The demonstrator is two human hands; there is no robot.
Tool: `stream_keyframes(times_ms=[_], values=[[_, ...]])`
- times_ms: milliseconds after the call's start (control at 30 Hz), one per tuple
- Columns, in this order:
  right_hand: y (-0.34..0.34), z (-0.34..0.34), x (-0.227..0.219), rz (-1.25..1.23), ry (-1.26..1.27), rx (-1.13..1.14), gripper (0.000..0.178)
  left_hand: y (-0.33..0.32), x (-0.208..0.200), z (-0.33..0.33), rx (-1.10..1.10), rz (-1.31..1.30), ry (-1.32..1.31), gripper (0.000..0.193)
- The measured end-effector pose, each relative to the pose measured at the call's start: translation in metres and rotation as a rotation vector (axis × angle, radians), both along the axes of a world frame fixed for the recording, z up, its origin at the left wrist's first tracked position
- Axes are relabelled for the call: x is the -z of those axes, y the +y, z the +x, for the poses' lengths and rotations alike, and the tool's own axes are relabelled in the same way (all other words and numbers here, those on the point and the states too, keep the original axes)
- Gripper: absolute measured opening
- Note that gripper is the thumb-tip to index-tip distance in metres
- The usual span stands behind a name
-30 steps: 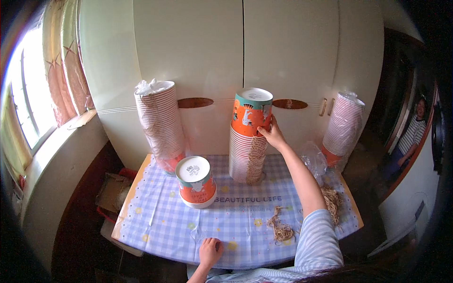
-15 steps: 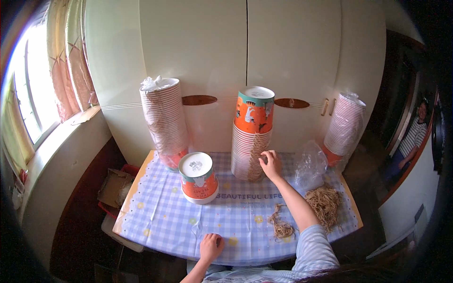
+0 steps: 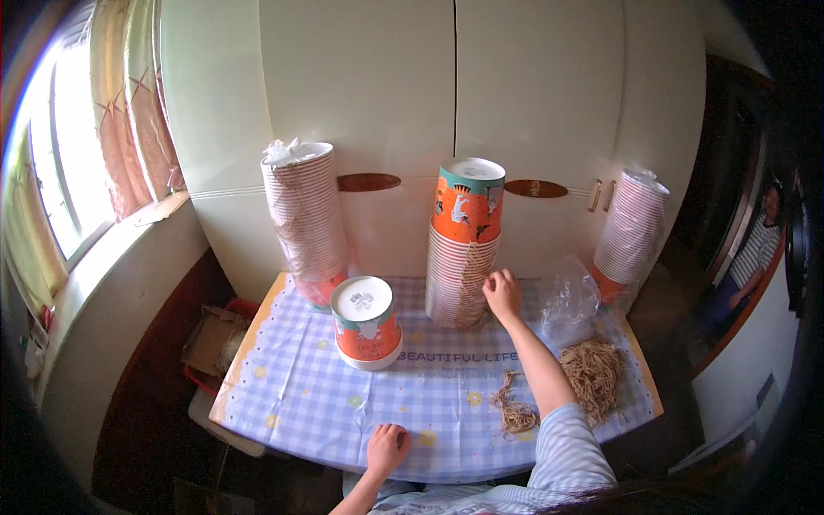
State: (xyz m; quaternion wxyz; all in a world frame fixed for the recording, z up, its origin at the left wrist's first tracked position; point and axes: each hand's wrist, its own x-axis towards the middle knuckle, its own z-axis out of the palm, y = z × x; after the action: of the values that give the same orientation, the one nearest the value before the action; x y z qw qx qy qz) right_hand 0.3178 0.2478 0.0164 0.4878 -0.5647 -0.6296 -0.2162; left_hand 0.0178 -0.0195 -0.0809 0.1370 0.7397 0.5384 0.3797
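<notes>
The right hand's [image 3: 503, 296] fingers are bent inward, tips drawn near one another, just right of the tall stack's [image 3: 446, 262] lower part; whether they touch or grip anything, I cannot tell. The left hand [image 3: 389, 448] curls at the near edge of the table [image 3: 300, 421], its palm hidden. Short cups [image 3: 367, 333] stand left of the stack, twine [image 3: 594, 378] right of the forearm.

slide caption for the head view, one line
Right hand beside the middle stack of upturned paper cups, left hand at the near edge of the checked tablecloth.
</notes>
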Motion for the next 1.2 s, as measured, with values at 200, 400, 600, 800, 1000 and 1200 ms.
stream_keyframes(times_ms=[200,400,600,800,1000,1200], values=[[-0.023,0.03,0.032,-0.209,0.051,-0.026,0.028,0.0,-0.004,0.001,0.004,-0.031,0.011,0.009],[-0.109,-0.002,0.111,-0.668,-0.033,-0.306,0.033,0.024,0.003,-0.008,-0.049,-0.163,-0.131,0.017],[-0.231,-0.082,0.114,-0.673,-0.174,-0.493,0.039,0.1,-0.063,-0.029,-0.28,0.238,-0.003,0.049],[-0.264,-0.094,0.118,-0.574,-0.03,-0.515,0.028,0.155,-0.108,-0.04,-0.349,0.394,0.054,0.068],[-0.26,-0.098,0.113,-0.578,0.039,-0.526,0.023,0.171,-0.095,-0.038,-0.321,0.29,-0.058,0.047],[-0.188,-0.139,0.105,-0.508,-0.061,-0.619,0.036,0.164,-0.101,-0.039,-0.342,0.203,-0.009,0.047]])
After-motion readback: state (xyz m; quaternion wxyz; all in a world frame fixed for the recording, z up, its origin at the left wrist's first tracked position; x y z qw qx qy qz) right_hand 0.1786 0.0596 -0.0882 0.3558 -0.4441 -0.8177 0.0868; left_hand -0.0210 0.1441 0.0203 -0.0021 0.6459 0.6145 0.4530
